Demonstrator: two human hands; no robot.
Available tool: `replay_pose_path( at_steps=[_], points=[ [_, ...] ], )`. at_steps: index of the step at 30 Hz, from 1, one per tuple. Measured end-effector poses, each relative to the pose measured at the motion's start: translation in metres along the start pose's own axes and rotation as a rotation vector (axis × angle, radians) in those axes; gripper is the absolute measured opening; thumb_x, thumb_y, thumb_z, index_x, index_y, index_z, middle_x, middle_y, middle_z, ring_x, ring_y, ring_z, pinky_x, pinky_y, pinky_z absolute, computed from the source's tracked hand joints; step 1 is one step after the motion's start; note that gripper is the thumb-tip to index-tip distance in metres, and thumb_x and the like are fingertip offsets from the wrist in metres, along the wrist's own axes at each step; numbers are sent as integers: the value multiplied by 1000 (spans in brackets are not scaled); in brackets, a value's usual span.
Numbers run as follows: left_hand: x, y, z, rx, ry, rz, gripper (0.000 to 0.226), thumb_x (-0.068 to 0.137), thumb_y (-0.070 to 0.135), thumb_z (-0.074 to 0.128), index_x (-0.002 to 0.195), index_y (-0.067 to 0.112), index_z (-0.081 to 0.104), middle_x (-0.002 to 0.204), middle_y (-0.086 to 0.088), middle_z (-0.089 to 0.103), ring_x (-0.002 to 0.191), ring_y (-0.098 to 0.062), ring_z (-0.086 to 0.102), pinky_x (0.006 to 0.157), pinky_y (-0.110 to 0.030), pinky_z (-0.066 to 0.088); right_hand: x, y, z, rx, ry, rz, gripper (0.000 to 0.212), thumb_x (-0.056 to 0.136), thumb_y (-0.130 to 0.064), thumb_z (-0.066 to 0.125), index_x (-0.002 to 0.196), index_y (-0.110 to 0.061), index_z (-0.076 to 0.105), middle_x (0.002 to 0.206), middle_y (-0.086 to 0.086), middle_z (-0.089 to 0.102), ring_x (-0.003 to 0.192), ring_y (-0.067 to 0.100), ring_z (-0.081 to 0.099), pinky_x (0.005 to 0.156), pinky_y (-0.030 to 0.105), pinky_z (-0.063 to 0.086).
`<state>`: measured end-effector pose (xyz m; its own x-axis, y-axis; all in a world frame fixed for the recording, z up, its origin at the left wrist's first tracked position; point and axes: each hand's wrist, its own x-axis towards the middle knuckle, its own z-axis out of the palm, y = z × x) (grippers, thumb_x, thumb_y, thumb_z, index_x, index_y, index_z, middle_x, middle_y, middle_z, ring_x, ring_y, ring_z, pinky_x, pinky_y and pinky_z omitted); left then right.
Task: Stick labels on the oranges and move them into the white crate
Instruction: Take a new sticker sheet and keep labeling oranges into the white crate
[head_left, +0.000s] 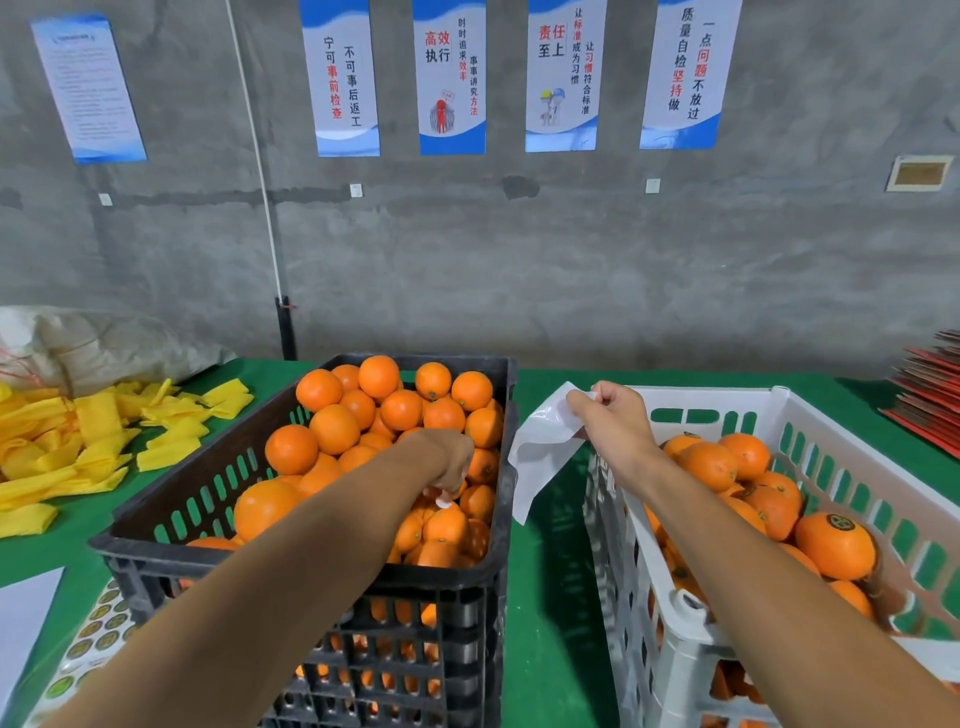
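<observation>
Head view: two bare forearms reaching out over a green-covered surface (550, 571). Left hand (447, 462) down among the plain round oranges (332, 428) heaped in the black slotted plastic crate (498, 561), fingers curled with something small and white at the tips, probably a label, though too small to confirm. Right hand (608, 415) raised between the crates, pinching the top corner of a glossy white backing sheet (540, 452) hanging limp beneath it. To the right, the white slotted plastic crate (779, 410) partly filled with oranges bearing dark round labels (839, 522) on top. Judged step: pressing a label onto an orange in the black crate, ahead of carrying it across. Next move likely calls for a firm press so the label seats on the curved skin, then a full grip on that one fruit without disturbing the heap. Left fingertips hidden behind the wrist, so actual contact with any orange unclear. Sheet of round green-and-gold stickers (98, 629) at lower left partly covered by the forearm and cut by the frame edge. Wall posters (449, 78) legible only in part.
</observation>
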<state>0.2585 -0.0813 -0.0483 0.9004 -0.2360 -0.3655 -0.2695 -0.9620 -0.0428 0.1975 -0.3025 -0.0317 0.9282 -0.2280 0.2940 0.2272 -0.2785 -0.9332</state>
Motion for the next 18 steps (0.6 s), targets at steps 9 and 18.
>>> replay_pose_path(
  at_steps=[9,18],
  points=[
    [-2,11,-1,-179,-134,-107,36,93,25,75,117,-2,70,114,-17,74,104,-32,73,93,-48,60,0,-1,-1,-49,-15,11,31,91,-22,63,73,-13,39,80,12,40,84,35,62,73,46,51],
    [5,23,21,33,-280,-186,71,91,37,75,141,-4,48,131,-24,64,99,-30,70,99,-44,56,-2,-2,0,-36,-11,27,37,92,-19,63,68,-18,35,78,12,41,82,33,60,73,45,50]
  ],
)
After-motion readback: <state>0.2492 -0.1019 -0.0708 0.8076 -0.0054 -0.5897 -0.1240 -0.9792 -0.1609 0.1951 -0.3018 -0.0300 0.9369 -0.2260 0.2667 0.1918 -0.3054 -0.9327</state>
